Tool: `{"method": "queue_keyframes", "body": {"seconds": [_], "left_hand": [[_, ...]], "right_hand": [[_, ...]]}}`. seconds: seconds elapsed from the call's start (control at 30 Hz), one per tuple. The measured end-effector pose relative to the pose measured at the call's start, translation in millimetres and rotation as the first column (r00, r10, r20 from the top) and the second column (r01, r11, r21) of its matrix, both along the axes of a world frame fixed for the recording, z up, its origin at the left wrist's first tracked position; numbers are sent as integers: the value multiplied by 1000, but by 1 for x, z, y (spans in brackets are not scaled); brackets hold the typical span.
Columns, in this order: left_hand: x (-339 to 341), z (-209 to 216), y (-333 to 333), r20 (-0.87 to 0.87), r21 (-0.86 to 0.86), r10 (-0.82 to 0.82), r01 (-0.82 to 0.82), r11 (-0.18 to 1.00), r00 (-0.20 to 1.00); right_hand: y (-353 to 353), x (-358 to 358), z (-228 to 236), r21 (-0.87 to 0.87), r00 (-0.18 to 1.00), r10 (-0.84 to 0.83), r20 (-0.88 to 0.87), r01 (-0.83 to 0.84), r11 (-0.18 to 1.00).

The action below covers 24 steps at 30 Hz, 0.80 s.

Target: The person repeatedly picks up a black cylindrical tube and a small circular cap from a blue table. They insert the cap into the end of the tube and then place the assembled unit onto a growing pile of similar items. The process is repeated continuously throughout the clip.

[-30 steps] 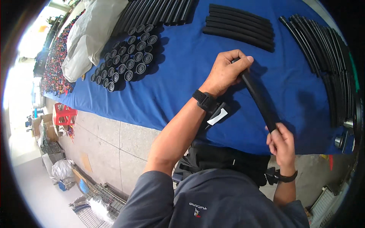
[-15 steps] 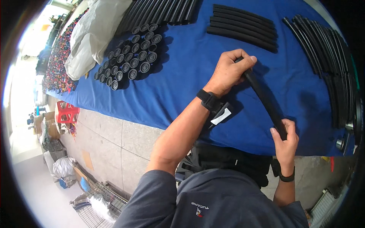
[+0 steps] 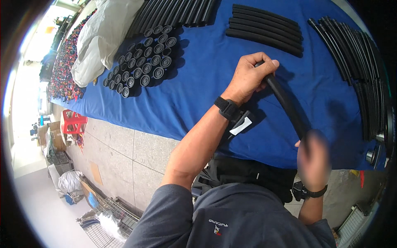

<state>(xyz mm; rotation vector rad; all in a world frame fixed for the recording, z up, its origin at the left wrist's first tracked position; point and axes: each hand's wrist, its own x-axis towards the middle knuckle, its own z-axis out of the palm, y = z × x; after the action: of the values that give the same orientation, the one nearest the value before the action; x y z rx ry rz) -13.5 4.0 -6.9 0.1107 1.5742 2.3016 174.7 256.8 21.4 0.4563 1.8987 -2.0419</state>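
A black, slightly curved foam tube [image 3: 285,97] slants across the front of the blue-covered table. My left hand [image 3: 254,74] is closed around its far end, thumb on top. At the near end is my right hand [image 3: 314,160], badly blurred. The tube's tip overlaps that hand and a thumb tip shows to its left, but its finger grip is not clear. Under my left wrist lies a small dark item with a white tag [image 3: 241,126].
Matching black tubes [image 3: 264,31] lie in a row beyond my hands. Thin black rods [image 3: 351,53] are stacked at right. Upright black rolls or tubes with ringed ends [image 3: 140,62] stand at left, beside grey plastic sheeting [image 3: 97,41]. A red stool [image 3: 74,122] is on the floor.
My right hand has shifted slightly toward me and become blurred. My left hand and the tube's far end have stayed put.
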Motion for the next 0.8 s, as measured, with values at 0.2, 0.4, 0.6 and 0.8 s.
{"method": "queue_keyframes", "body": {"seconds": [0.2, 0.4, 0.6, 0.8], "left_hand": [[-1, -1, 1, 2, -24, 34, -34, 999, 999], [-2, -2, 0, -6, -4, 17, -17, 1000, 1000], [-1, -3, 0, -13, -14, 29, -29, 999, 999], [-1, -3, 1, -6, 6, 15, -15, 1000, 1000]], "right_hand": [[-16, -2, -13, 560, 922, 116, -370, 121, 820], [3, -1, -7, 138, 995, 15, -97, -2, 990], [-11, 1, -9, 418, 963, 19, -269, 99, 903], [-5, -1, -8, 239, 987, -32, -156, 69, 969]]}}
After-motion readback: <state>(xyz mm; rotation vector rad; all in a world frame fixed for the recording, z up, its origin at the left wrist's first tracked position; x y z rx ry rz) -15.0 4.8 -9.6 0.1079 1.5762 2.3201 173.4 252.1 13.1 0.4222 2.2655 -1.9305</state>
